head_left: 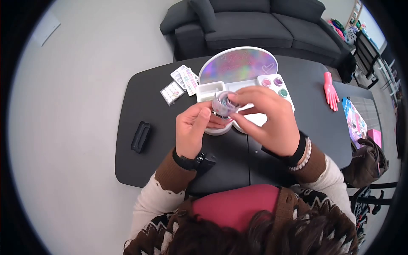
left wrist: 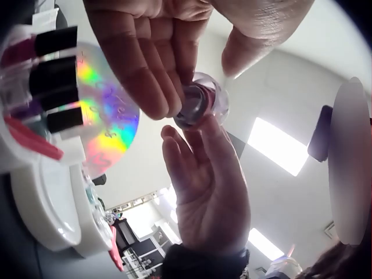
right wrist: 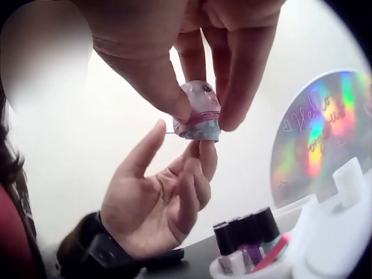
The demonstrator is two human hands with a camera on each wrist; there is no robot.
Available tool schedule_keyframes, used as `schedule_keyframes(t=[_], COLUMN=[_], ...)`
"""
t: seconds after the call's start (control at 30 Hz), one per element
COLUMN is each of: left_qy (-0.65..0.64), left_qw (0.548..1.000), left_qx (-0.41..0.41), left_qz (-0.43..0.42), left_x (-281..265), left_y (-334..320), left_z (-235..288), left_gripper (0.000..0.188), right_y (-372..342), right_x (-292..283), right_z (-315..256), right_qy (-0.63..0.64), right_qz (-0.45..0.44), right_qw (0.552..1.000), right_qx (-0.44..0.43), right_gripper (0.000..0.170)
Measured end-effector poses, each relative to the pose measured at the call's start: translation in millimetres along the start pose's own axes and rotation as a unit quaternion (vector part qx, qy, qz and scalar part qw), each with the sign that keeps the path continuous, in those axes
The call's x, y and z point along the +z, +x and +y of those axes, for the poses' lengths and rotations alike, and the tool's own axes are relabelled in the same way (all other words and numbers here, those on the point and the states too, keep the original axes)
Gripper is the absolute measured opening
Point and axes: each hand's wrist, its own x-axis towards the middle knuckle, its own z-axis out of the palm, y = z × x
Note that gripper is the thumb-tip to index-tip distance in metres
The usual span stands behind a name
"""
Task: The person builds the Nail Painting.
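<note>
Above the white tray (head_left: 264,123), my right hand (head_left: 274,121) pinches a small clear round container (head_left: 222,103) between thumb and fingers. Pink, purple and pale blue swirls show through its wall in the head view, and the right wrist view shows a pink band and a bluish lower edge (right wrist: 200,129). Palm up on the other side, my left hand (head_left: 191,131) touches the container with its fingertips. In the right wrist view the left thumb (right wrist: 152,145) stands apart from the container and one left finger reaches its lower edge.
An iridescent panel (head_left: 238,66) stands at the tray's back, with black-capped polish bottles (right wrist: 247,232) nearby. Nail sheets (head_left: 187,80), a boxed nail set (head_left: 172,92) and a black case (head_left: 141,137) lie left. A pink model hand (head_left: 330,92) lies right.
</note>
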Motion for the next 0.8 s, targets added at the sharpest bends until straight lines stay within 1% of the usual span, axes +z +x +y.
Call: schedule_keyframes(t=[0.07,0.1,0.2,0.23,0.27,0.3,0.33,0.37,0.4,0.43,0.47,0.5,0.53,0.6,0.63,0.7,0.73,0.8], left_qy=[0.162,0.144,0.139,0.114,0.115,0.149,0.184,0.216,0.217,0.215,0.212,0.208,0.208,0.174,0.173,0.275,0.274,0.211], left_qw=[0.987,0.989,0.990,0.992,0.992,0.987,0.981,0.974,0.973,0.970,0.965,0.966,0.965,0.977,0.978,0.956,0.957,0.973], left_qx=[0.014,0.026,0.018,0.017,0.022,0.023,0.024,0.036,0.038,0.068,0.096,0.096,0.097,0.088,0.082,0.077,0.071,0.063], left_qz=[-0.012,-0.001,0.024,0.049,0.052,0.056,0.059,0.064,0.067,0.095,0.123,0.124,0.124,0.082,0.085,0.064,0.067,0.067], left_x=[-16.6,-19.3,-33.5,-32.3,-36.4,-41.7,-44.3,-46.3,-47.1,-45.1,-42.1,-38.8,-37.1,-36.8,-38.7,-43.6,-43.4,-42.7], left_y=[6.9,11.6,20.9,23.3,23.7,24.0,24.9,25.8,26.6,27.0,27.5,27.7,30.8,31.7,29.9,28.4,28.0,29.2], left_z=[2.6,1.8,-5.7,-7.4,-10.3,-15.1,-16.0,-16.1,-16.5,-16.3,-15.4,-11.9,-9.1,-8.2,-8.5,-8.8,-9.5,-8.6], left_gripper=[0.039,0.030,0.032,0.027,0.027,0.023,0.021,0.025,0.025,0.028,0.032,0.044,0.044,0.051,0.051,0.052,0.052,0.044], right_y=[18.4,26.0,42.2,43.6,44.4,46.1,47.4,48.0,48.3,48.8,49.0,50.5,53.1,55.0,54.3,54.3,54.5,55.6], right_x=[-2.6,-1.3,7.3,11.5,15.7,19.1,21.9,24.4,27.0,29.5,31.8,32.9,32.8,33.1,33.8,33.7,32.5,30.9], right_z=[2.4,9.9,36.6,42.4,46.9,50.2,51.3,51.8,52.8,55.1,58.0,60.6,61.5,59.4,58.8,57.7,56.7,56.9], right_qy=[0.084,0.107,0.171,0.170,0.222,0.272,0.284,0.301,0.317,0.318,0.342,0.365,0.365,0.389,0.391,0.341,0.343,0.219], right_qz=[-0.064,-0.087,-0.147,-0.150,-0.172,-0.193,-0.214,-0.222,-0.231,-0.233,-0.242,-0.250,-0.251,-0.259,-0.261,-0.272,-0.275,-0.250], right_qw=[0.988,0.978,0.952,0.953,0.927,0.895,0.883,0.871,0.858,0.857,0.846,0.835,0.835,0.813,0.810,0.843,0.839,0.903], right_qx=[0.116,0.158,0.206,0.200,0.249,0.296,0.308,0.319,0.332,0.331,0.330,0.328,0.327,0.346,0.351,0.315,0.320,0.273], right_gripper=[0.028,0.027,0.030,0.030,0.031,0.032,0.032,0.032,0.032,0.032,0.031,0.031,0.031,0.031,0.031,0.036,0.036,0.040])
